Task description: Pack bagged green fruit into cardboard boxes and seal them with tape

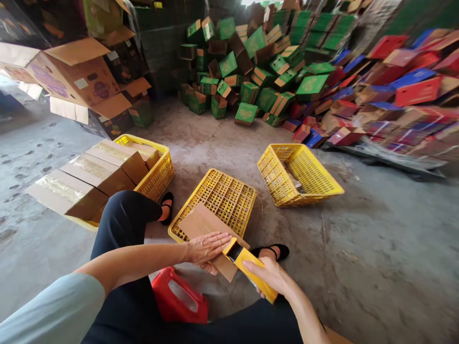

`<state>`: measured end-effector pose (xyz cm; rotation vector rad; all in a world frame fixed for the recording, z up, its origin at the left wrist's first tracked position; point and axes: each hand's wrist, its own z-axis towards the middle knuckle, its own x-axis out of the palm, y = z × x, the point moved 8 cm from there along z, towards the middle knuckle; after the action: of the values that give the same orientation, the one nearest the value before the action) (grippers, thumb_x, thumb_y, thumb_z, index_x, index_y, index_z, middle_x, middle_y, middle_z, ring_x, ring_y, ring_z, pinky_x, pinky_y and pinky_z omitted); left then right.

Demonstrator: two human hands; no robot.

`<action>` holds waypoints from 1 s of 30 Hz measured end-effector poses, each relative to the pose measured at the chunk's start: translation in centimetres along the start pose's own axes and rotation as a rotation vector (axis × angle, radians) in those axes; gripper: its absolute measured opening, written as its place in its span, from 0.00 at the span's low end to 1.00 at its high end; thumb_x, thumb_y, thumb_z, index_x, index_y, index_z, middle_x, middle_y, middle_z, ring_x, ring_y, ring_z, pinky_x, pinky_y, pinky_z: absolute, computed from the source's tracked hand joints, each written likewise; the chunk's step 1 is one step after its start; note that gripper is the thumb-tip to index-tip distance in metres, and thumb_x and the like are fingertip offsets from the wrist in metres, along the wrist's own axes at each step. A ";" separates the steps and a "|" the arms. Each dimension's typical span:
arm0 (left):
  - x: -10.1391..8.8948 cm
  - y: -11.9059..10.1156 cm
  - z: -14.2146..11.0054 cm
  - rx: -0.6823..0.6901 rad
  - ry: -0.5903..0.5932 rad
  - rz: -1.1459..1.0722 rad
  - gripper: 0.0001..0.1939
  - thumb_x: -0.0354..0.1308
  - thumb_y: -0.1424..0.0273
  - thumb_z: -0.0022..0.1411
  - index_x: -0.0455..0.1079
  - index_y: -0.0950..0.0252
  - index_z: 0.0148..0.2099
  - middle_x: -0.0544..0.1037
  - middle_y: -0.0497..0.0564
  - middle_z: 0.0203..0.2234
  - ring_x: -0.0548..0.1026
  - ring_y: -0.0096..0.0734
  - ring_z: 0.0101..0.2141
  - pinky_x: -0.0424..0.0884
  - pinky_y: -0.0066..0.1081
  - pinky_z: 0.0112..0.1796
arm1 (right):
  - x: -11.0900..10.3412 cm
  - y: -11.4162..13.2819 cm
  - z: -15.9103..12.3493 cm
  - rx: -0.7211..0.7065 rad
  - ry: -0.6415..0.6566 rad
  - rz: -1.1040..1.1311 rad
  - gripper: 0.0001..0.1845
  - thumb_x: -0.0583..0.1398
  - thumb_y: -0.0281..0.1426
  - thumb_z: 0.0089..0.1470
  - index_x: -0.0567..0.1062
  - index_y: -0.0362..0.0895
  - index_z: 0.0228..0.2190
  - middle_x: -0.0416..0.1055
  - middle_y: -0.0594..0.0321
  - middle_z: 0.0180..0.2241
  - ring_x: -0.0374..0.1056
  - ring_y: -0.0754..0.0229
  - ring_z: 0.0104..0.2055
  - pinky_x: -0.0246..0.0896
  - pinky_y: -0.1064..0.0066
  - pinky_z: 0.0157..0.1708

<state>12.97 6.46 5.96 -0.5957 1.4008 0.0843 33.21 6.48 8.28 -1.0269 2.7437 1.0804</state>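
Observation:
A piece of brown cardboard (210,222), which looks like a flat or small carton, rests at a slant on an upturned yellow plastic crate (229,191) between my feet. My left hand (210,247) lies on the cardboard with its fingers stretched out, the fingertips close to the head of a yellow hand-held stapler (258,277). Wrapped round the stapler's body is my right hand (267,274). The tool's front end touches or sits just over the cardboard's near right edge; I cannot tell which. Its underside is hidden.
On the left, a yellow crate (158,179) holds several taped cartons (96,169). Another yellow crate (299,174) stands at right. A red plastic container (179,296) sits between my legs. Green boxes (247,112) and red and blue boxes (418,91) are heaped behind; large cartons (79,79) stand back left.

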 end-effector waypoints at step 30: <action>-0.9 5.0 1.1 0.200 0.103 -0.117 0.56 0.51 0.41 0.70 0.35 0.77 0.79 0.39 0.68 0.76 0.41 0.53 0.75 0.40 0.45 0.73 | 2.1 -3.5 -1.4 0.031 -0.121 0.199 0.31 0.60 0.62 0.55 0.71 0.46 0.33 0.75 0.61 0.19 0.76 0.53 0.21 0.71 0.69 0.20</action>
<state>11.85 11.43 5.16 -0.5193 1.4500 -0.1805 33.87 2.51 6.78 -0.6713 2.8002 1.0797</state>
